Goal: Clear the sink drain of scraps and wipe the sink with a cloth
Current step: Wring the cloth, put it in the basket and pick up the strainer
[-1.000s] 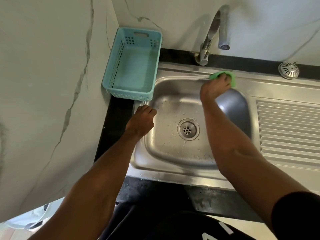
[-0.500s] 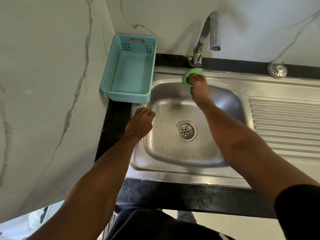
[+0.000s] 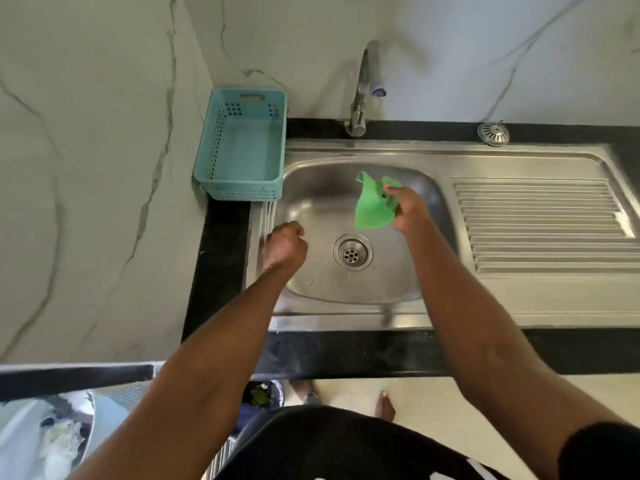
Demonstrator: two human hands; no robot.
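A steel sink is set in a black counter, with a round drain in the middle of its basin. My right hand is raised over the basin and grips a green cloth, which hangs loose to its left, above and right of the drain. My left hand is curled into a fist at the basin's left side, with nothing visible in it. A metal strainer cap lies on the counter at the back right.
A teal plastic basket stands on the counter left of the sink. The tap rises behind the basin. A ribbed drainboard lies to the right. Marble walls close off the left and back. A bin stands on the floor below.
My right hand has come off the back rim near the tap and lifted the cloth over the basin, where it now hangs unfolded. My left hand has left the sink's left rim and curled shut.
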